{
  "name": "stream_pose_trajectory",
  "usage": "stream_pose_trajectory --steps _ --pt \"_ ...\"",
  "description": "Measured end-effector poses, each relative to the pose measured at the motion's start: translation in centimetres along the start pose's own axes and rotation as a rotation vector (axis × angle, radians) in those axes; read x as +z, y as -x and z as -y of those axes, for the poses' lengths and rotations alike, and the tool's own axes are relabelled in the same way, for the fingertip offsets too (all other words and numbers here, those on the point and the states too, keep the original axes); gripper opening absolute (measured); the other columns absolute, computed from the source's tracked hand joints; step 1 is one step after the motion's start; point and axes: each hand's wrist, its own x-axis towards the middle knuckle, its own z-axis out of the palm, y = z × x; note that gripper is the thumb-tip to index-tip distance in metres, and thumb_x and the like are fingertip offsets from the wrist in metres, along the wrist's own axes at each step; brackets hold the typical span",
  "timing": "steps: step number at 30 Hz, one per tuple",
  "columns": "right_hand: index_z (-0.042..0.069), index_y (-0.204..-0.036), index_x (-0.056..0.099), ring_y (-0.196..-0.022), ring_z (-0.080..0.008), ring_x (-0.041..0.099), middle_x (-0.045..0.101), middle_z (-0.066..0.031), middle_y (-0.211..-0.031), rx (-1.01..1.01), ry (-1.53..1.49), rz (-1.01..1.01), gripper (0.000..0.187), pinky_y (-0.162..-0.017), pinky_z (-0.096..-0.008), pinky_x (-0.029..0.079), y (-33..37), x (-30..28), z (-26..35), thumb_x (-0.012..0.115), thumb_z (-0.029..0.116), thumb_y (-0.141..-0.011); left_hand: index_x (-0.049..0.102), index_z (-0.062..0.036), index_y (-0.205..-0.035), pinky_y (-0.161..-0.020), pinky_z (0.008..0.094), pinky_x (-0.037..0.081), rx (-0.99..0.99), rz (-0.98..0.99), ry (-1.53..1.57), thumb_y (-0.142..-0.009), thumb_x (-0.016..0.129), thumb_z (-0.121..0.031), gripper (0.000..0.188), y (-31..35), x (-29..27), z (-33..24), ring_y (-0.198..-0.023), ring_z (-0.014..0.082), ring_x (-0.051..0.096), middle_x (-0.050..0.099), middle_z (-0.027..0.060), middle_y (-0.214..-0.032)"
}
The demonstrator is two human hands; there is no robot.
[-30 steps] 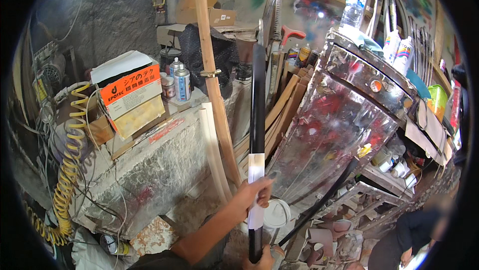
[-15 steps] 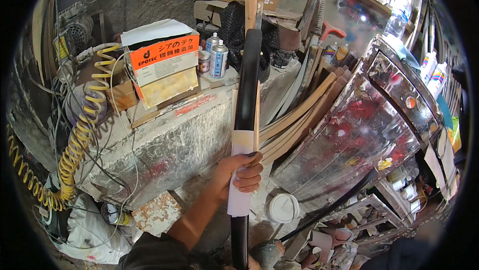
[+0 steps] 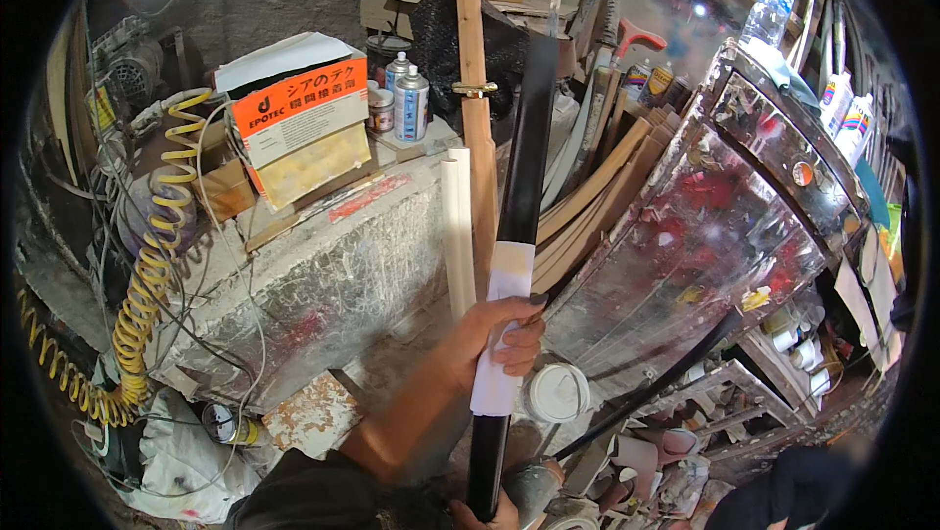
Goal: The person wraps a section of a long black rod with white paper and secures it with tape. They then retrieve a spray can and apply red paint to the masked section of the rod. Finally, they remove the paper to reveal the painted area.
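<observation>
My left hand (image 3: 504,342) is closed around a white wrap (image 3: 511,271), paper or cloth, on a long glossy black shaft (image 3: 526,148). The shaft stands nearly upright, its top leaning right and ending in a thin, pale tip. Low in the picture, my right hand (image 3: 492,512) grips the shaft's bottom end; much of that hand is cut off by the lower edge. Just left of the shaft are a wooden post (image 3: 474,138) with a brass-coloured ring and a cream rod (image 3: 457,227).
An orange-and-white carton (image 3: 304,124) and spray cans (image 3: 411,104) stand on a concrete ledge at left. A coiled yellow hose (image 3: 147,334) hangs there. A paint-stained cabinet (image 3: 676,246) fills the right. A white lidded bucket (image 3: 558,393) and scraps lie on the floor.
Both hands have moved the black shaft slightly right, and its top now leans right. The wooden post's ring and the cream rod have come into sight beside it.
</observation>
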Motion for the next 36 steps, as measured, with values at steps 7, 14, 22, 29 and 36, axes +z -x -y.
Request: stream_pose_trajectory --steps 7,14,22,29,36 --pt "0.004 -0.112 0.057 -0.08 -0.05 0.064 0.066 -0.0286 -0.085 -0.091 0.491 -0.397 0.028 -0.064 -0.0526 0.05 -0.9 1.9 -1.8 0.066 0.024 -0.094 0.054 -0.004 -0.083 -0.044 0.0328 0.045 0.284 -0.563 -0.576 -0.084 0.071 -0.011 0.018 -1.8 2.2 0.5 -0.044 0.0146 0.051 0.053 0.0043 -0.06" --pt "0.006 -0.125 0.054 -0.095 -0.0508 0.064 0.067 -0.0298 -0.097 -0.043 0.384 -0.558 0.045 -0.078 -0.0537 0.051 -1.1 1.9 -3.5 0.071 0.029 -0.091 0.057 -0.0019 -0.095 -0.049 0.0304 0.05 0.55 -0.473 -0.576 -0.089 0.072 -0.018 0.023 -2.7 2.2 1.3 -0.064 0.0158 0.063 0.061 0.0055 -0.075" --pt "0.003 -0.117 0.059 -0.089 -0.0441 0.068 0.07 -0.0257 -0.095 0.083 0.457 -0.508 0.053 -0.076 -0.0488 0.053 0.2 0.8 -4.1 0.08 0.037 -0.083 0.063 -0.0033 -0.103 -0.057 0.0284 0.055 0.349 -0.476 -0.696 -0.092 0.072 -0.03 0.03 -10.6 -2.0 -6.1 -0.072 0.0159 0.068 0.066 0.0075 -0.075" --pt "0.001 -0.096 0.067 -0.054 -0.0217 0.06 0.065 -0.0096 -0.068 0.053 -0.228 -0.055 0.031 -0.051 -0.0355 0.046 -0.5 -0.7 -5.5 0.077 0.029 -0.087 0.054 0.0046 -0.12 -0.083 0.0373 0.06 0.68 -0.013 -0.524 -0.106 0.046 -0.03 0.038 -16.9 6.9 -15.0 -0.083 0.0259 0.07 0.067 0.017 -0.11" --pt "-0.001 -0.097 0.057 -0.051 -0.0166 0.056 0.058 -0.0059 -0.065 -0.328 -0.367 -0.347 0.035 -0.05 -0.0308 0.046 -9.1 -3.9 -1.8 0.057 0.034 -0.101 0.04 -0.0014 -0.144 -0.099 0.0399 0.053 0.215 0.484 -0.616 -0.105 0.05 -0.038 0.054 -10.1 2.7 -1.4 -0.114 0.0263 0.065 0.061 0.0176 -0.131"
